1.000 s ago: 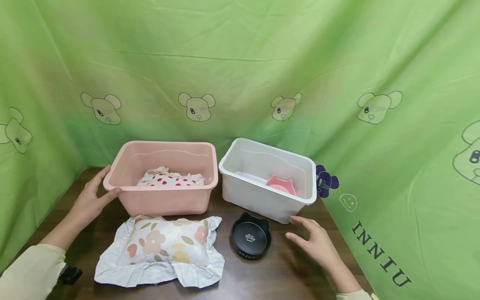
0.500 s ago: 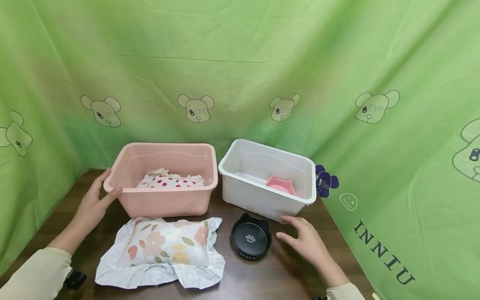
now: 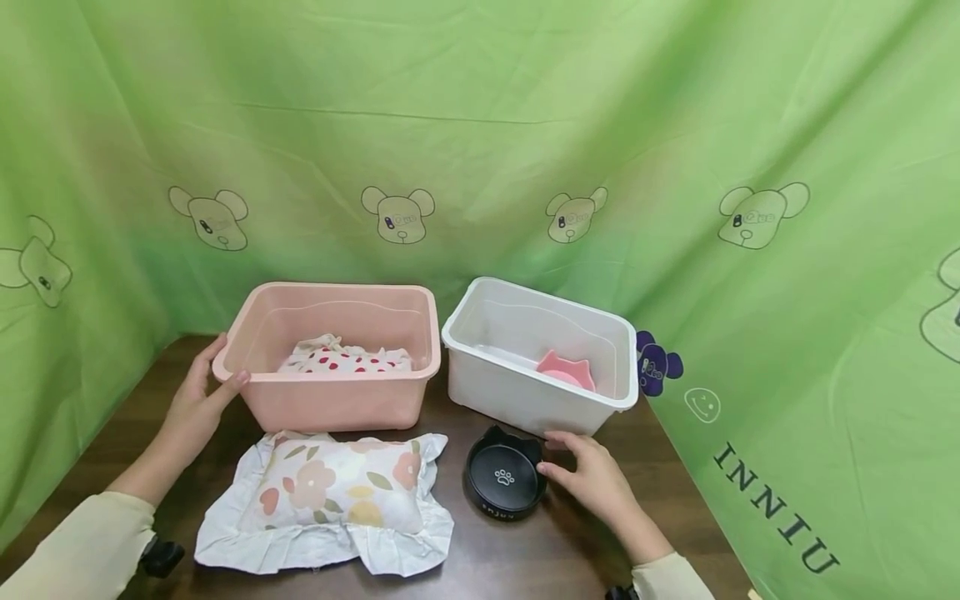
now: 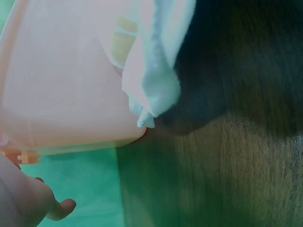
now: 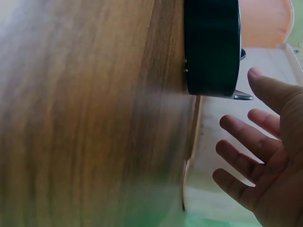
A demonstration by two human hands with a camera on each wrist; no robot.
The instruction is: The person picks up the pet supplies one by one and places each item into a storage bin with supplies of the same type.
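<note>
A green curtain [image 3: 480,92] hangs beyond all the fingers, and a brown table [image 3: 495,562] lies beneath them. The pink tub [image 3: 337,406] stands at the left hand [image 3: 193,417], its parted thumb and fingers spread about the near left corner, thumb at the front rim. The white tub [image 3: 517,396] is just beyond the right hand [image 3: 592,483], whose fingers are spread, thumb well apart, holding nothing. The frilled floral cushion [image 3: 337,492] lies right of the left fingers and nearer the person. Beyond and right of them, a spotted cloth [image 3: 348,360] sits inside the pink tub. The black bowl [image 3: 504,477] rests upright just left of the right thumb and fingertips; whether they touch, I cannot tell. Smallest, the pink bowl [image 3: 564,368] lies beyond those fingertips, inside the white tub.
</note>
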